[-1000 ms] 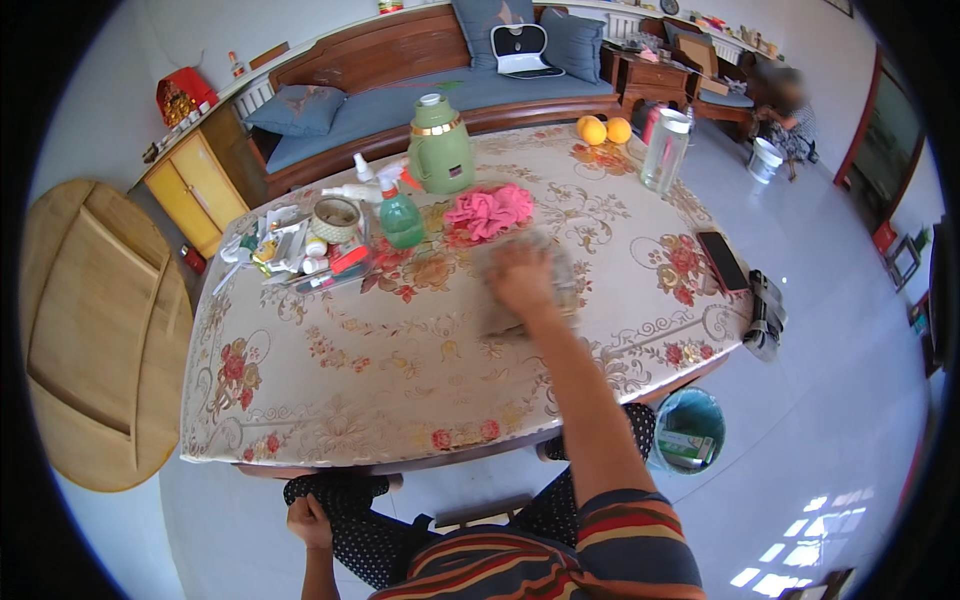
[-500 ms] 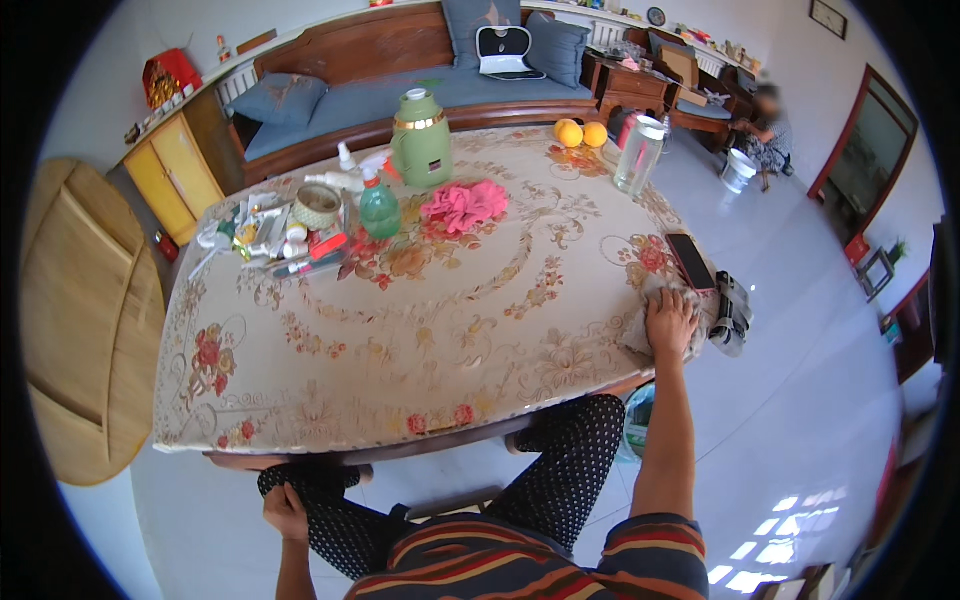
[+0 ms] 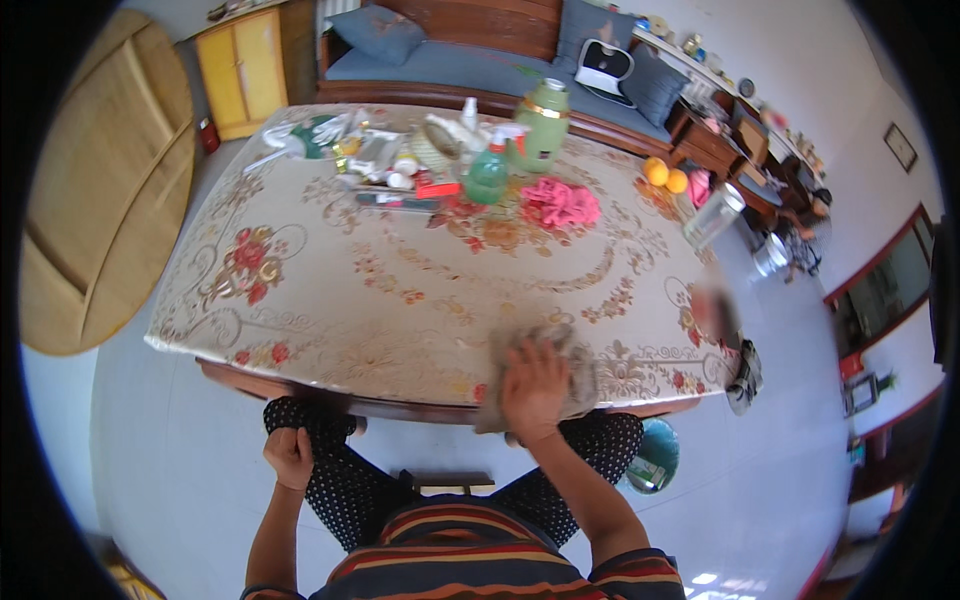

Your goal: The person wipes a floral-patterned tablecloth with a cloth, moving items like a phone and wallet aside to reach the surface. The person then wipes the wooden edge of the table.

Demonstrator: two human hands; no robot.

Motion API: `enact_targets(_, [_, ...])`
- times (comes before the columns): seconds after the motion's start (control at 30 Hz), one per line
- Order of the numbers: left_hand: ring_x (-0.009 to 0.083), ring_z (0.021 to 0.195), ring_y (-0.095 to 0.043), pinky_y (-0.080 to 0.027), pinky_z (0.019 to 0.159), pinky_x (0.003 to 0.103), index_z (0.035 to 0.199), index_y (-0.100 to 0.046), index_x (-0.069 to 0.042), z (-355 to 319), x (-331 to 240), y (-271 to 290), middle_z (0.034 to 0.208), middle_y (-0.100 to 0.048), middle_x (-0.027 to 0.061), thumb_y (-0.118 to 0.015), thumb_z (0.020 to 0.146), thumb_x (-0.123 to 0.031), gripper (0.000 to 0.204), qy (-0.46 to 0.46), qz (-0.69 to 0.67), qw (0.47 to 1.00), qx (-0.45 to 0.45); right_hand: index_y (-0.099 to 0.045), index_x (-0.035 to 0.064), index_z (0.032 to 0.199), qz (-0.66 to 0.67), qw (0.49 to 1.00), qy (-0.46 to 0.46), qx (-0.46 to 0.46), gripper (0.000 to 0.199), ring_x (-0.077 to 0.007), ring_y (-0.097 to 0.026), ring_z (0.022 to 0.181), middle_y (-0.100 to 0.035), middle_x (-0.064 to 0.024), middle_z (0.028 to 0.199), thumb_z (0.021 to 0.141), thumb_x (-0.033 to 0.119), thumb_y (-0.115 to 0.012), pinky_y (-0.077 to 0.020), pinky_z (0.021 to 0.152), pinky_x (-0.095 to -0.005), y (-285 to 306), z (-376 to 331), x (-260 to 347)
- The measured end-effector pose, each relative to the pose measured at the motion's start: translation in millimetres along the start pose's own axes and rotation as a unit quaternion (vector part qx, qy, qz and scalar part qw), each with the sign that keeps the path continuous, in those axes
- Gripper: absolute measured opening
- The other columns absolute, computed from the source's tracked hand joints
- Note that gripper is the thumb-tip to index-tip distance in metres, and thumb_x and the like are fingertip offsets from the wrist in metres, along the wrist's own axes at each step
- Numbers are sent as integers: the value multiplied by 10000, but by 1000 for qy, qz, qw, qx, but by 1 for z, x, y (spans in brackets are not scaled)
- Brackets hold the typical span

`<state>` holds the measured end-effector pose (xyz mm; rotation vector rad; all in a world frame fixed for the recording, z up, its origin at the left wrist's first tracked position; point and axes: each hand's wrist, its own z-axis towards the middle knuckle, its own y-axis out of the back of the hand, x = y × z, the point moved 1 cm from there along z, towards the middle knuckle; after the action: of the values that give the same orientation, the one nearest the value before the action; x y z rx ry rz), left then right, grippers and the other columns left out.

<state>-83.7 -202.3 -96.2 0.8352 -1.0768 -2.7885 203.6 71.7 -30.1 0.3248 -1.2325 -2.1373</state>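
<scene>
A: Where is the right hand (image 3: 535, 385) now?

B: Flat on the grey cloth (image 3: 545, 375), fingers spread and pressing it down at the near edge of the counter (image 3: 330, 290), roughly in the middle of that edge. 0.5 s ago it was out at the right-hand corner, and 1 s ago it was further in toward the centre.

A: So the cloth is moving about?

B: Yes, it has swept from centre to right corner and back along the front edge. I judge that as wiping in passes, with the near strip now being covered.

A: And the left hand (image 3: 290, 457)?

B: Curled shut on the knee, below the counter edge, holding nothing I can see. It has stayed there throughout.

A: Anything in the cloth's way?

B: No. The pink rag (image 3: 560, 203), green spray bottle (image 3: 488, 172), green jug (image 3: 543, 122) and 2 oranges (image 3: 666, 176) sit well apart along the far side.
</scene>
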Motion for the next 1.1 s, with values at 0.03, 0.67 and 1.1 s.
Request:
enact_targets(0.03, [338,498,-411,-289,464,429,594,-400,-33,0,-1,1,559,-406,152,-587,826,5,300,-2,-15,1000,-9,-630,121,1132,16,998,50,35,316,-373,-437,1243,-566,-119,1245,840,209,-547,-314,1007,-561,-6,4,28])
enact_targets(0.67, [345,509,-438,-317,467,442,576,-391,-43,-2,4,5,557,-428,152,-579,829,-15,316,4,29,1000,6,-467,62,1322,204,901,377,69,458,-410,-322,1328,-430,-183,1390,891,213,-483,-262,1040,-601,-60,46,235])
enact_targets(1.1, [349,513,-421,-324,475,437,596,-391,-27,4,-12,-8,566,-408,163,-559,894,-60,343,-21,87,995,42,-461,227,1349,-2,943,312,118,524,-287,-254,1400,-362,-22,1470,831,196,-528,-195,1133,-521,34,-36,-151])
